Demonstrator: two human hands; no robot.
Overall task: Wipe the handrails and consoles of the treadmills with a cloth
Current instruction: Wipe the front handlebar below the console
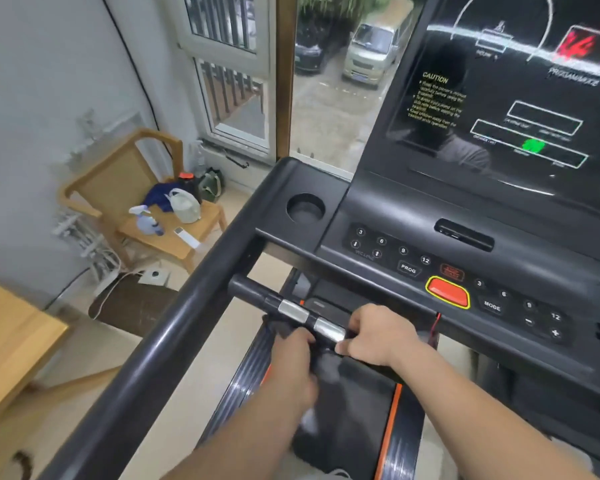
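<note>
Right hand (pixel 378 336) fingers curled over pulse-grip bar (pixel 257 292), right of sensor plates (pixel 328 329); left hand (pixel 298 355) grips dark cloth (pixel 279 328) beneath; bar's far-left end free.

Home exercise room, treadmill console (pixel 465 237), wooden armchair (pixel 136 188) holding household clutter, window (pixel 333 81) overlooking parked vans
</note>
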